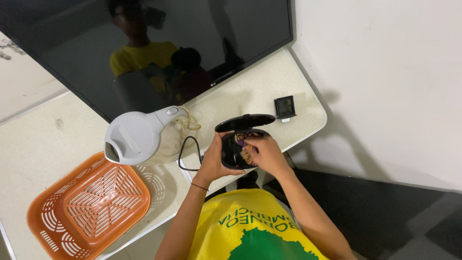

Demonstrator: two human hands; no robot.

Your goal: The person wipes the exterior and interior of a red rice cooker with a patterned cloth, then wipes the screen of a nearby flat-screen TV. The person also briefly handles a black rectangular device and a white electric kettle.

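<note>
Center of frame, above the counter (269,91) edge: left hand (211,161) grips an open black clamshell case (233,144), lid already up. Right hand (264,154) fingertips are pinched on smth beaded inside, not out yet. Kettle (137,137) & orange basket (89,207) sit at left.

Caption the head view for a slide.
Left hand holds an open black case; right hand reaches inside, beside a white kettle.

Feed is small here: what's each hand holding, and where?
Left hand grips the open black case by its lower shell's left side; right hand reaches inside it.
</note>
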